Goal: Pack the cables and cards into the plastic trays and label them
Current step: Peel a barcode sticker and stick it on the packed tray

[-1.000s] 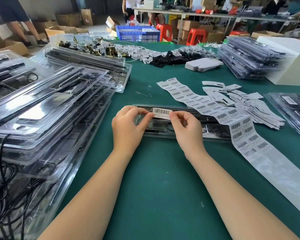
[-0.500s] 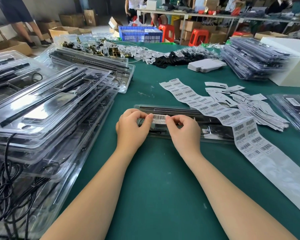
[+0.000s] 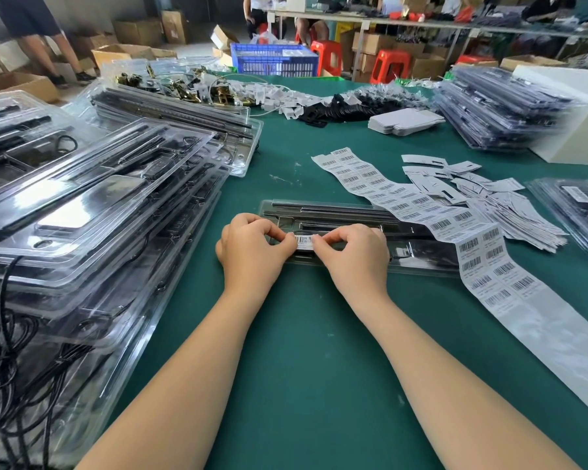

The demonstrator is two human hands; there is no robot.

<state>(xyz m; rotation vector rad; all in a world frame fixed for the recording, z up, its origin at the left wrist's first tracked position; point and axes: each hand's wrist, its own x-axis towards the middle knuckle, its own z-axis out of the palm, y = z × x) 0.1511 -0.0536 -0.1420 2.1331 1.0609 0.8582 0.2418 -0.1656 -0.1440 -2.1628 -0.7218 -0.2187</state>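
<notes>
You're mid-labelling — left hand (image 3: pixel 252 247) and right hand (image 3: pixel 355 254) pinch a barcode sticker (image 3: pixel 304 239) onto the tray (image 3: pixel 421 266), packed stacks (image 3: pixel 92 212) at nine o'clock, label roll (image 3: pixel 469 252) at three — plenty left.

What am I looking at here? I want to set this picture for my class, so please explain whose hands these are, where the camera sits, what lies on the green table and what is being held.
No machine here: a person works with bare hands, filmed by a camera worn on their head, looking forward and down. The left hand and right hand each pinch an end of one small barcode label over a clear plastic tray lying on the green table. A long sheet of barcode labels trails across the tray's right end. Left of the hands stands a stack of packed trays with black cables inside; loose white cards lie to the right. Other people work at tables behind.
</notes>
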